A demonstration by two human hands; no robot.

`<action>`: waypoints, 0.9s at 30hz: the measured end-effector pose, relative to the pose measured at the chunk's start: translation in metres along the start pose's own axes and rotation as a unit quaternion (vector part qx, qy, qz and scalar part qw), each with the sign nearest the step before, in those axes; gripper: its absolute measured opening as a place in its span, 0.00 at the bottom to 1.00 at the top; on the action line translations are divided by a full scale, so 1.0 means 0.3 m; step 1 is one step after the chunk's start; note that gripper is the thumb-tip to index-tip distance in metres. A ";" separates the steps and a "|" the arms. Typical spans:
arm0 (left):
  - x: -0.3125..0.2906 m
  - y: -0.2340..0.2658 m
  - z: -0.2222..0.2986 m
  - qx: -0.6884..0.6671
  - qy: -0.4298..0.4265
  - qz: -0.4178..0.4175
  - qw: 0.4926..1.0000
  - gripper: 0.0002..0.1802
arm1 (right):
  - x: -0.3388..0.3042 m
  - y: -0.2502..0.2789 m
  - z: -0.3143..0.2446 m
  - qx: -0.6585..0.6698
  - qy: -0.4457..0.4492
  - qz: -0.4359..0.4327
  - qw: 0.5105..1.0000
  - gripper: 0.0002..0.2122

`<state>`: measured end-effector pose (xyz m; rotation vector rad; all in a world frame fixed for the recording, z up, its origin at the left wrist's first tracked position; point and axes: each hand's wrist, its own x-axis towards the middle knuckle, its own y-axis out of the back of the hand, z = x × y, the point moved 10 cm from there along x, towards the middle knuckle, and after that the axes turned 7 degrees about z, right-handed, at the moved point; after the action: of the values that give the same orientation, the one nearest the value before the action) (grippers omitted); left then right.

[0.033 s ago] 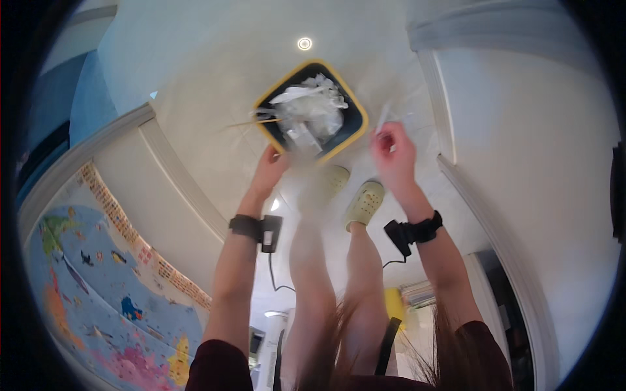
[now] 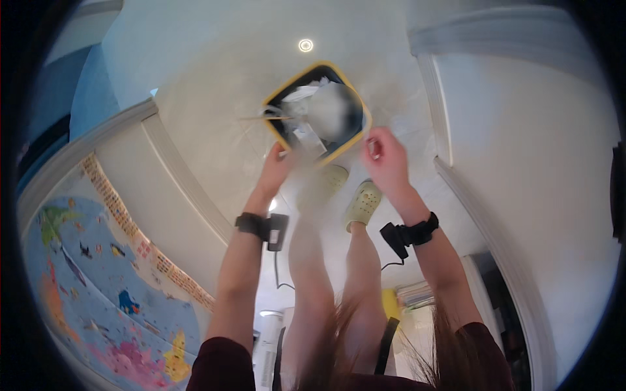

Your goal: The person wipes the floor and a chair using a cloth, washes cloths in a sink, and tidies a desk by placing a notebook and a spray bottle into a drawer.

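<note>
A square dark trash bin [image 2: 272,132] with a yellow rim stands on the floor ahead of my feet. Crumpled white plastic and paper waste [image 2: 306,138] lies inside, partly blurred by a round grey-white patch. A thin stick [image 2: 277,118] juts over the left rim. My left hand [image 2: 276,168] is closed at the near left edge of the rim and appears to grip it. At the right corner of the bin, my right hand [image 2: 387,153] has its fingers curled together; what they hold, if anything, is hidden.
Pale clogs [image 2: 364,203] on my feet stand just behind the bin. White wall panels flank the floor on both sides, the left one bearing a colourful map poster [image 2: 111,287]. Black devices [image 2: 277,232] with cables are strapped to my wrists.
The bin has shifted slightly right along with my left hand. My right hand has come left to the bin's corner; the pale strip seen above its fingers no longer shows.
</note>
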<state>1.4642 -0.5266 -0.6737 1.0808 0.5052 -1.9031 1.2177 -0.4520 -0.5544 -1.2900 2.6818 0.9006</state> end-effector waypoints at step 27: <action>-0.912 0.272 -1.388 -0.553 0.038 0.305 0.774 0.12 | -1.267 -0.637 -0.290 -0.251 0.397 -0.462 0.753 0.17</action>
<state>1.8033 -0.1528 -0.6644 0.4013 0.9948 -0.7090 1.6237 -0.3214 -0.4730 -3.2624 1.5397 1.0316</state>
